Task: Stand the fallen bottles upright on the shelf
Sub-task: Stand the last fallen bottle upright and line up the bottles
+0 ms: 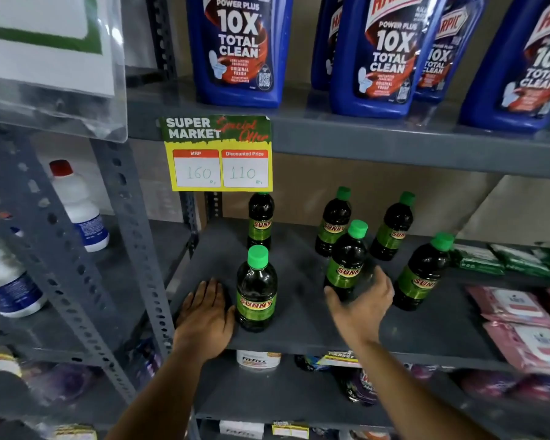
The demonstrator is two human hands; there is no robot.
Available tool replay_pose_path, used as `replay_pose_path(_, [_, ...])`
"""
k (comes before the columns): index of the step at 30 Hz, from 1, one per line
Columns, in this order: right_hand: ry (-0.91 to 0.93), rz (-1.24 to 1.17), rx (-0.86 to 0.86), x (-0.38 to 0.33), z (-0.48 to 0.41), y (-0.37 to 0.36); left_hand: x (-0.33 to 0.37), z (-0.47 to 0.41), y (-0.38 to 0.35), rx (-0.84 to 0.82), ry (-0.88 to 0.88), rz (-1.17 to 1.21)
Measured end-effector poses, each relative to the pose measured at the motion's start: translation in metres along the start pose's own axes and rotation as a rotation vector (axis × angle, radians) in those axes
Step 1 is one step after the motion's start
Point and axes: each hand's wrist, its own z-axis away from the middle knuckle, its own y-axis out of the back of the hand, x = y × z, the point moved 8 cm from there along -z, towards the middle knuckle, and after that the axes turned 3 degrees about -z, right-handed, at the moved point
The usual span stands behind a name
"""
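Several dark bottles with green caps and green "SUNNY" labels stand upright on the grey shelf [299, 325]. The nearest one [256, 290] stands at the front left. My left hand [205, 315] lies flat on the shelf just left of it, fingers spread, its edge touching the bottle's base. My right hand [361, 303] wraps the lower part of the middle bottle [346, 262], which stands upright with a slight lean. Others stand behind at the back left [260, 220], back centre [333, 222], back right [392, 227] and at the right [423, 274]. No bottle is lying down in view.
A yellow price tag [221, 160] hangs from the upper shelf, which carries large blue cleaner bottles [240, 49]. Green packets [502, 258] and pink packets [521, 325] lie at the shelf's right. White bottles [78, 204] stand on the neighbouring rack at left. Perforated steel uprights [134, 249] frame the bay.
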Motion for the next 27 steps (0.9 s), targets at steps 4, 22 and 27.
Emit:
replay_pose_path(4, [-0.126,-0.126,-0.307,0.019,-0.038,-0.021,0.001,0.0,0.002,-0.005,-0.002,0.005])
replay_pose_path(22, [-0.15,-0.114,-0.307,0.032,0.032,-0.011,0.001,0.001,0.004,-0.016,0.002,0.014])
replay_pose_path(27, [-0.153,-0.136,-0.307,0.033,0.037,-0.007,0.001,0.001,0.003,-0.028,0.004,0.021])
